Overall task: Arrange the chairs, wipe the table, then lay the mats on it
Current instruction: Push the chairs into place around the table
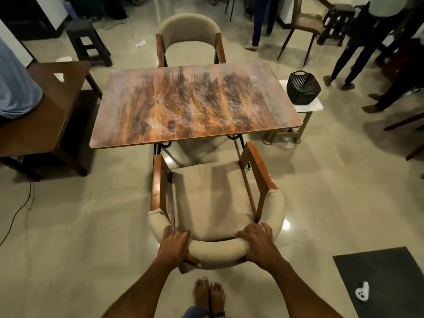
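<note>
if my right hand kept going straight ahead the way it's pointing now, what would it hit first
Probably the near chair's right wooden armrest. The right hand grips the padded backrest, fingers pointing forward and slightly right along it. Depth is unclear, so it might pass over the seat instead towards the table.

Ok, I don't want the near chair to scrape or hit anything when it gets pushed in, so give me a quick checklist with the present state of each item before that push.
1. Grip: left hand and right hand both hold the near chair by its padded backrest: ok.
2. Alignment: its arms point at the table, roughly centred on the near edge: ok.
3. Path: bare floor shows between chair and table; the table's black legs stand close to the right arm: cannot tell if they clear.
4. Arm height under the tabletop: cannot tell.
5. Far chair: already tucked in on the opposite side: ok.
6. Tabletop: smeared, no mats yet: not ok.
</note>
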Demonstrator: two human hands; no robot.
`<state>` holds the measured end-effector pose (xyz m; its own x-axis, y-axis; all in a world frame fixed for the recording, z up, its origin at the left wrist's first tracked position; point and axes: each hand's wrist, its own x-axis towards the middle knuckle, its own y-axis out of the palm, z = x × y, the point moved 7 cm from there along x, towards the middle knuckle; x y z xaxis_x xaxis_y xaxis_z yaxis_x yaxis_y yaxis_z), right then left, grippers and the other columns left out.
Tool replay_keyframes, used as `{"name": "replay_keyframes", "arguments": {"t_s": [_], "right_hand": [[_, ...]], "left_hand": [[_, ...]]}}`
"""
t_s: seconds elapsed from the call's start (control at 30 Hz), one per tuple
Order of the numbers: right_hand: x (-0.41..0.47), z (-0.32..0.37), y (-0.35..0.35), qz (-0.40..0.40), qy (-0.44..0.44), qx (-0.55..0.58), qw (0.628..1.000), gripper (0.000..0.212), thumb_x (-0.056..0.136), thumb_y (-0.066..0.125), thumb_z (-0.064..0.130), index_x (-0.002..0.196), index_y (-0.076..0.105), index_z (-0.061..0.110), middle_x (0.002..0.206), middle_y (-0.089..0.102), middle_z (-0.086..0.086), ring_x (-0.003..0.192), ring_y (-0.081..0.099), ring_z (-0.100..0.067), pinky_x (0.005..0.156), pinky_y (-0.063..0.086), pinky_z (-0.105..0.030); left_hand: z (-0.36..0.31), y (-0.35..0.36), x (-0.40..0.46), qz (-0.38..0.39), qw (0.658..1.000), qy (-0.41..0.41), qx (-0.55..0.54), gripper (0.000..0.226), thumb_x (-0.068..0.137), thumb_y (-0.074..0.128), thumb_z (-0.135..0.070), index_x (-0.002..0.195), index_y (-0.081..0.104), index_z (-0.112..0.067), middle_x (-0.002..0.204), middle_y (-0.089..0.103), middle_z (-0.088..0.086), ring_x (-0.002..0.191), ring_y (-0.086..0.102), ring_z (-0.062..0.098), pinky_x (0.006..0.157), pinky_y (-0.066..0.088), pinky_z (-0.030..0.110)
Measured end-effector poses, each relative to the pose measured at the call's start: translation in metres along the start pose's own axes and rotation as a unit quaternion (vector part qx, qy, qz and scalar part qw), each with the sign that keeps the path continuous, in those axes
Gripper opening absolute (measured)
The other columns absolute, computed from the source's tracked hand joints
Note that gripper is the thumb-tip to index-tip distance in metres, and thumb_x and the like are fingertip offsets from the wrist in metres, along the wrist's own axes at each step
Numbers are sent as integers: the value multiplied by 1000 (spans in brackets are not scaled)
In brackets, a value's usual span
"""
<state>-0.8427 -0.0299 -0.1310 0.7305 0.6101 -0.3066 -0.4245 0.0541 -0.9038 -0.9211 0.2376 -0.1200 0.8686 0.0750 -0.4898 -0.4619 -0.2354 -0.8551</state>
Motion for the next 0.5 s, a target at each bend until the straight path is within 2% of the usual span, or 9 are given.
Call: {"name": "replay_keyframes", "arguments": {"t_s": [0.07,0.13,0.2,0.3,0.4,0.47,0.5], "right_hand": [[-2,1,-7,-10,0,-5,1000,87,62,82,74,139,61,38,141,60,2,141,48,-27,126,21,-57],[-11,1,-4,-15,10,-8,1000,99,64,82,74,150,51,35,155,50,-3,153,36,-32,128,16,-60],[-20,-1,-1,-17,31,-19,999,105,64,82,77,154,46,35,162,45,-7,156,33,-34,126,19,-62],[-25,-6,1,-4,63,-31,998,109,60,84,78,153,47,36,164,43,-11,157,32,-39,122,27,-69],[-23,-10,7,14,82,-38,996,105,56,89,76,148,53,37,161,47,-15,154,36,-44,117,29,-76],[-18,-10,7,29,86,-35,995,98,61,90,71,146,52,40,163,45,-16,156,31,-47,118,22,-79],[-15,-9,5,35,84,-40,995,93,67,89,68,148,50,41,167,40,-16,159,23,-48,120,12,-80]], "left_hand": [[-1,-1,0,-21,1000,-19,2,116,62,75,-88,152,45,-22,164,43,6,152,36,28,128,15,47],[-2,5,-13,-43,996,-70,-32,141,62,78,-86,169,13,-20,177,4,14,165,4,34,130,9,55],[-1,16,-33,-81,980,-139,-121,155,61,86,-77,169,-12,-22,175,-20,19,163,-15,39,129,12,61],[-1,35,-50,-104,941,-198,-254,163,65,94,-62,163,-29,-21,168,-34,25,161,-21,43,127,20,61],[-7,41,-44,-83,914,-180,-353,167,65,100,-44,160,-35,-22,160,-49,25,160,-24,46,131,14,52],[-8,41,-39,-80,905,-176,-379,167,65,102,-38,161,-34,-23,157,-53,22,159,-24,47,131,12,52],[-7,40,-38,-87,902,-175,-386,167,64,102,-36,161,-33,-25,159,-52,21,160,-21,47,132,15,54]]}}
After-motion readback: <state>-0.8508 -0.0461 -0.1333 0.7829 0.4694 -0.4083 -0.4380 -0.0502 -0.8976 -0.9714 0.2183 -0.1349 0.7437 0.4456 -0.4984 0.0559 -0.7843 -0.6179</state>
